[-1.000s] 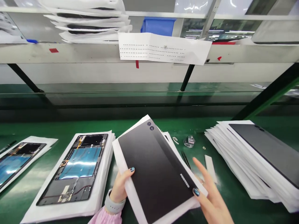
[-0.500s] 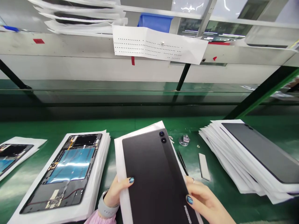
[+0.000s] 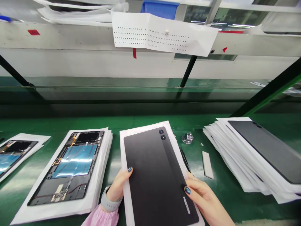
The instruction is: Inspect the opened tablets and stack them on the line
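A dark grey tablet back cover (image 3: 155,175) with two camera lenses lies on a white sheet (image 3: 127,194) in front of me. My left hand (image 3: 118,185) grips its left edge together with the sheet, thumb on top. On the opposite side, my right hand (image 3: 199,196) holds the lower right edge, with the thumb pressed on the cover; the fingers beneath are partly hidden. To the left, an opened tablet (image 3: 70,166) with a blue battery area rests on a stack of white sheets. On the right, another dark cover (image 3: 268,150) tops a pile of interleaved sheets (image 3: 230,157).
Behind my right hand lie dark tweezers (image 3: 185,159), a pale flat bar (image 3: 207,164) and a small shiny metal piece (image 3: 187,138). A second opened tablet (image 3: 14,153) is at far left. Above the green bench runs a shelf with a printed paper (image 3: 162,34) and a blue bin (image 3: 160,9).
The cover and its sheet have turned slightly, and the sheet now shows more along the right and bottom edges. Both hands keep their hold. The whole view has shifted a little.
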The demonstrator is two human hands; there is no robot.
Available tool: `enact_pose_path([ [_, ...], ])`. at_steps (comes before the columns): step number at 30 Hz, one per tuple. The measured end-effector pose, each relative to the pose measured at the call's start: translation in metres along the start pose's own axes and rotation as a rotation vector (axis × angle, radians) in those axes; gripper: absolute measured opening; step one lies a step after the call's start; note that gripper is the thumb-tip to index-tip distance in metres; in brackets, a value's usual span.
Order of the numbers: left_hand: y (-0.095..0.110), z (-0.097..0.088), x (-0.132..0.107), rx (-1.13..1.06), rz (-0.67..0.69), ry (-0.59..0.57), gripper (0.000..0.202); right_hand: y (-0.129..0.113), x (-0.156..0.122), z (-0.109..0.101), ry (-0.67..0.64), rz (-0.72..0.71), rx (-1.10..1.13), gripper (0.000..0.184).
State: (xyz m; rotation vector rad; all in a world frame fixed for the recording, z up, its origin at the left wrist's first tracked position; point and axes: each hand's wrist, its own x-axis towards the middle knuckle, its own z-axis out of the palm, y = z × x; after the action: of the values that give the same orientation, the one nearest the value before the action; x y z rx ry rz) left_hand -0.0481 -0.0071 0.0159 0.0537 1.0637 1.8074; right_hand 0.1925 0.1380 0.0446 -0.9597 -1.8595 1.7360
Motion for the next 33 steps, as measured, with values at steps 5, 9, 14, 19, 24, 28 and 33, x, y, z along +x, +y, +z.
enact_pose_path([
  [5, 0.002, 0.002, 0.002, 0.046, -0.008, -0.018, 0.036, -0.007, -0.002, 0.004, 0.013, -0.006, 0.029, 0.036],
  [9, 0.003, 0.001, 0.002, 0.039, -0.015, -0.023, 0.034, -0.013, -0.001, 0.007, -0.047, -0.018, 0.042, 0.037],
  [14, 0.012, 0.011, -0.002, 0.057, -0.013, -0.076, 0.036, -0.022, 0.003, 0.010, -0.087, -0.008, 0.034, 0.041],
  [19, 0.022, 0.023, 0.004, 0.043, -0.062, -0.027, 0.024, -0.030, 0.007, 0.016, -0.028, 0.105, 0.099, 0.041],
  [24, 0.030, 0.024, 0.010, -0.001, -0.215, 0.117, 0.008, -0.051, 0.011, 0.026, 0.015, 0.212, 0.241, 0.048],
  [28, 0.036, 0.024, 0.012, -0.095, -0.346, 0.128, 0.013, -0.067, 0.012, 0.031, -0.003, 0.124, 0.341, 0.043],
  [33, 0.037, 0.023, 0.014, -0.120, -0.374, 0.127, 0.017, -0.076, 0.010, 0.037, -0.054, 0.177, 0.454, 0.035],
])
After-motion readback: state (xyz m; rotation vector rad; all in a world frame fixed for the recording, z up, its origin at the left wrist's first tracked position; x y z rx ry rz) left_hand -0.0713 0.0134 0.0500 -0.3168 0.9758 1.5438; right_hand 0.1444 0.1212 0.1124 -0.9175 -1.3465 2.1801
